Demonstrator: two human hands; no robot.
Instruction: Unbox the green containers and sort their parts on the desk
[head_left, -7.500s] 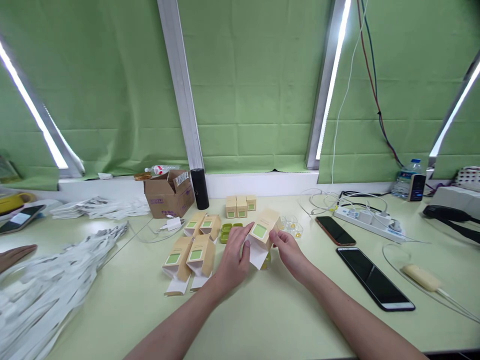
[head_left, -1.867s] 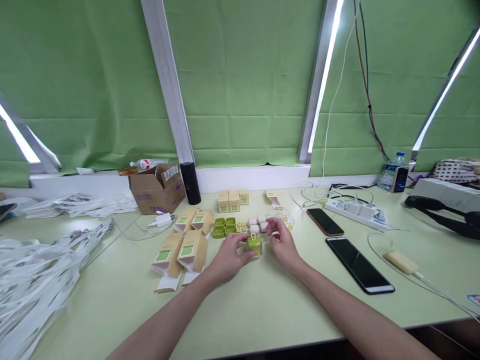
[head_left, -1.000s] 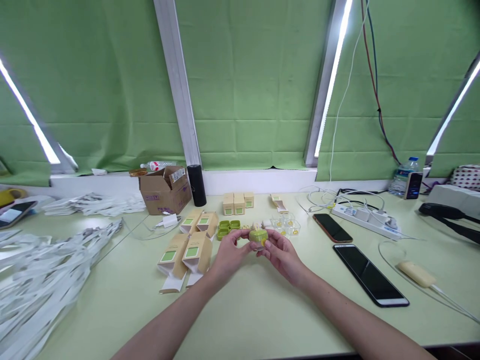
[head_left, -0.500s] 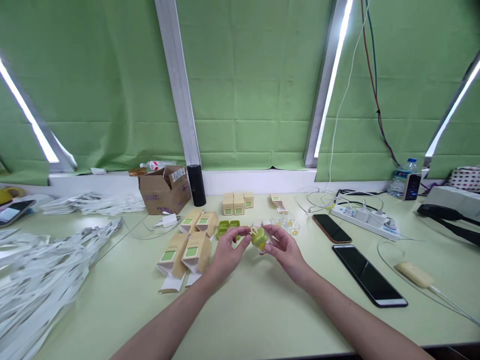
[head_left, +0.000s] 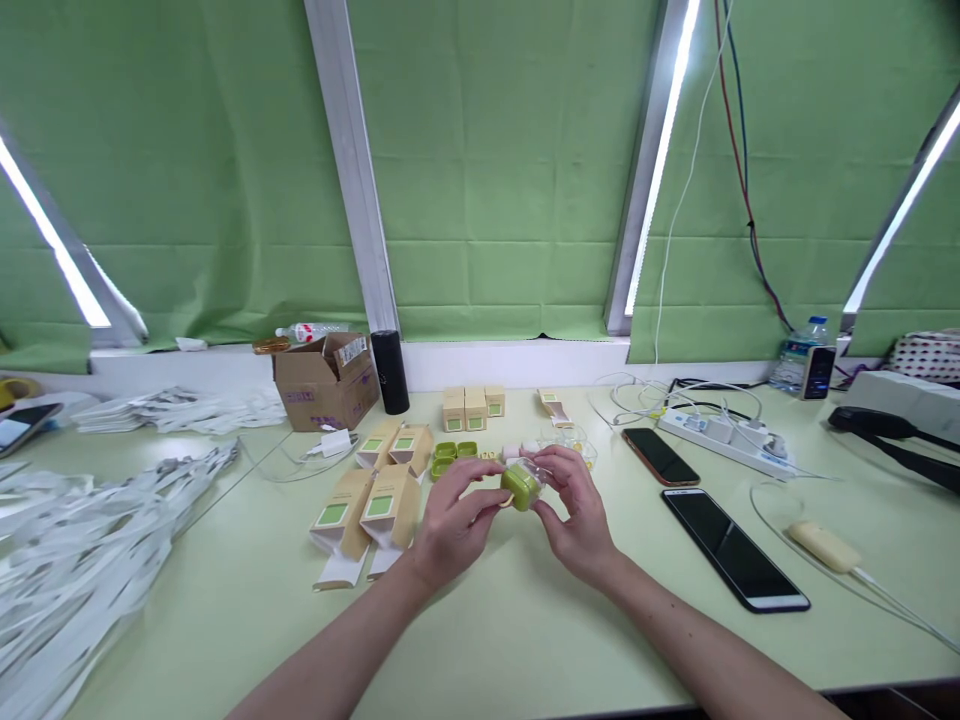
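A small green case (head_left: 520, 486) in a clear plastic shell is held above the table between both hands. My left hand (head_left: 450, 520) pinches its left side and my right hand (head_left: 576, 510) grips its right side and top. Just beyond lie several green cases (head_left: 448, 459) and small pink and white pieces (head_left: 517, 451). Clear plastic shells with yellow bits (head_left: 574, 442) sit behind my right hand. Open tan cartons with green labels (head_left: 375, 505) lie to the left of my left hand.
Three closed small tan boxes (head_left: 472, 408) stand at the back. A brown cardboard box (head_left: 324, 383) and black cylinder (head_left: 391, 372) stand back left. Two phones (head_left: 731, 548), a power strip (head_left: 720, 432) and cables lie right. White paper strips (head_left: 82, 560) pile at left.
The tan carton held 7.5 s ago lies at the back. I picked the green case off the table, lifted it with both hands and turned it; it is now tilted nearer me.
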